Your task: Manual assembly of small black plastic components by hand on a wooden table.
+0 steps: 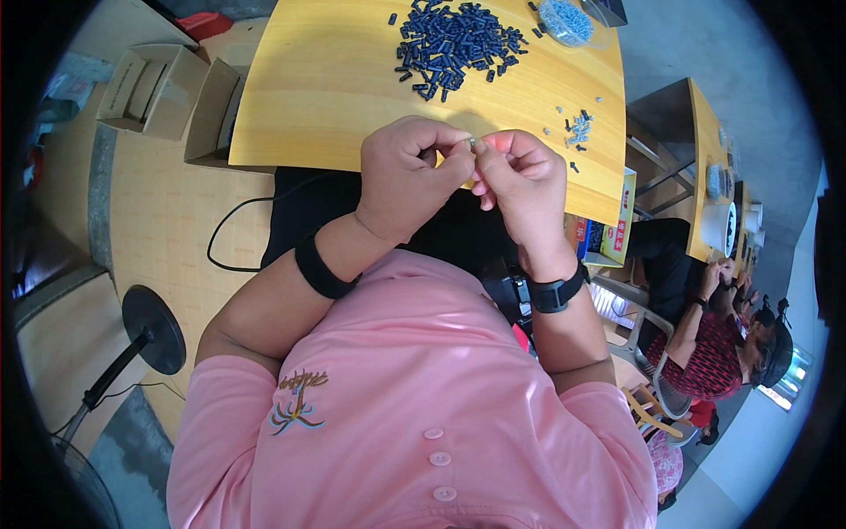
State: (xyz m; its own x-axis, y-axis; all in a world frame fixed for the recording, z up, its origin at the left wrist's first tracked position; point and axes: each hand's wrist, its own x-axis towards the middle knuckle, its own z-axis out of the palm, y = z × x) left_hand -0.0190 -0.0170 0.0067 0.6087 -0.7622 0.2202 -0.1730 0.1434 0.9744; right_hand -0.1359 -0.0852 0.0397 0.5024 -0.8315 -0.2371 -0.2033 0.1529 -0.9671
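In front of my chest, just over the near edge of the yellow wooden table (326, 106), my two hands meet fingertip to fingertip. My left hand (407, 172) pinches a tiny silvery piece (472, 142) between thumb and forefinger. My right hand (530, 181) pinches at the same piece from the other side, its other fingers curled. The piece is mostly covered, so its exact kind does not show. Beyond my hands lies a heap of small black cylindrical parts (454, 46). A little cluster of silvery and black bits (578, 130) lies to the right.
A clear round tub of small light-blue parts (567, 22) stands at the far right of the table. A yellow open box (621, 220) is by its right edge. Cardboard boxes (172, 93) and a black stand fan (152, 331) are at left. Other people (705, 357) sit at right.
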